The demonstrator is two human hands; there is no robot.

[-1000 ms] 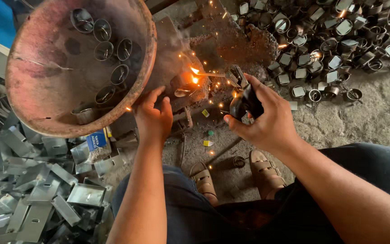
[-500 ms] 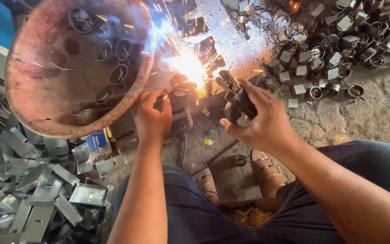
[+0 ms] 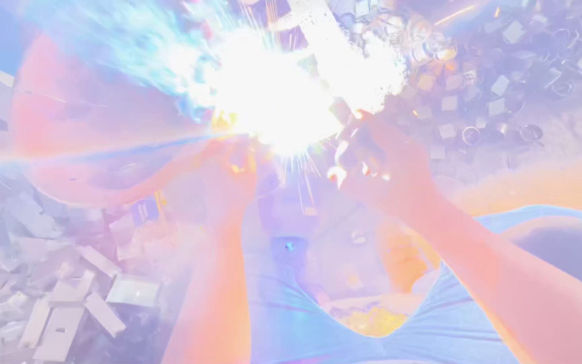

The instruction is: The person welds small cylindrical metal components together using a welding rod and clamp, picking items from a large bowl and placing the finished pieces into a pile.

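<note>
Flaring far brighter than half a second back, now washing out nearly everything just above both hands. Left hand [image 3: 234, 168] reaching up toward the white glare [image 3: 277, 101], grip impossible to tell. Right hand [image 3: 372, 165] curling closed around a dark tool [image 3: 345, 145], tip lost in the light. Welding apparently mid-way: finished rings [image 3: 500, 101] piling beyond the right hand, flat metal pieces [image 3: 55, 296] waiting below the left. Small blue packet [image 3: 146, 210] lying left of the left wrist.

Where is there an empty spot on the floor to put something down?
Bare ground shows right of the right hand, below the ring parts. Crowded: flat plates left, glare ahead by the left hand.
</note>
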